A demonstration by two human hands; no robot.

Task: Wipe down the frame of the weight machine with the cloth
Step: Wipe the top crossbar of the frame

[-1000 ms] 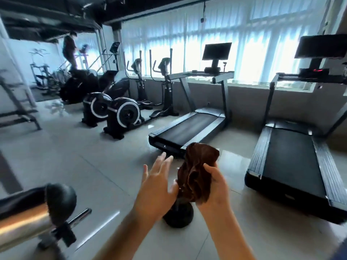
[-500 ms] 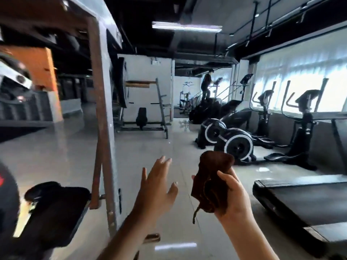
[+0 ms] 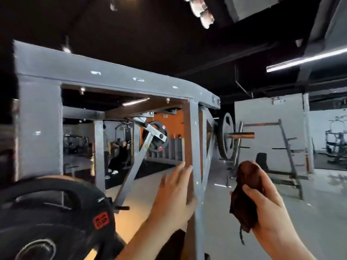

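The grey steel frame of the weight machine (image 3: pixel 112 79) fills the left and middle of the view, with a wide top beam and an upright post (image 3: pixel 194 139) in front of me. My left hand (image 3: pixel 173 196) is raised with straight fingers against the near side of that post. My right hand (image 3: pixel 266 209) grips a bunched brown cloth (image 3: pixel 246 196) to the right of the post, held in the air and apart from the frame.
A black weight plate (image 3: pixel 50 218) with a red label sits at the lower left. Another plate on a bar (image 3: pixel 226 136) hangs beyond the post. A rack (image 3: pixel 285 147) and a white wall stand to the right, over open grey floor.
My view has swung left from the treadmills to the weight machine. My left hand has reached the upright post. My right hand still holds the cloth.
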